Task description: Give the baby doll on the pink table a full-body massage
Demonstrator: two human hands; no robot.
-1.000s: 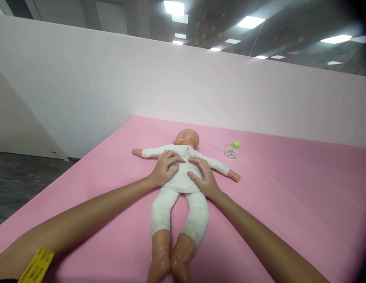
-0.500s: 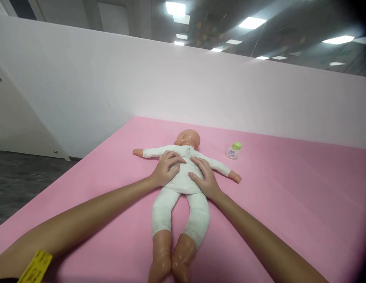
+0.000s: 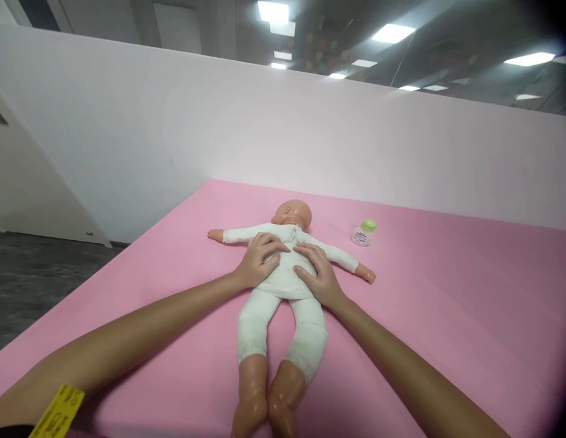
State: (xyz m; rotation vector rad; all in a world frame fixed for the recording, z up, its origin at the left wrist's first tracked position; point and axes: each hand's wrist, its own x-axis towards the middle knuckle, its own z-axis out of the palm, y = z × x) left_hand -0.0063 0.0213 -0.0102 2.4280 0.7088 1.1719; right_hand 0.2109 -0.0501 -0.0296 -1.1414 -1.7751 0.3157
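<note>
Left hand [image 3: 258, 263] and right hand [image 3: 320, 275] lie flat, fingers spread, on the plastic doll's [image 3: 283, 286] soft, seemingly cotton suit.

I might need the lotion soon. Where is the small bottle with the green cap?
In the head view, the small green-capped bottle stands on the pink mat, right of the baby doll in white clothes, near its head and beyond its outstretched arm.

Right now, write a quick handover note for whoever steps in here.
Left hand: flat on the baby doll, on its torso, holding nothing.
Right hand: flat on the torso beside it.
The doll lies face up on the pink mat, arms spread, in a white suit.
Small green-capped bottle stands by the doll's head, untouched.
Done: doll laid out. Left: cannot tell.
</note>
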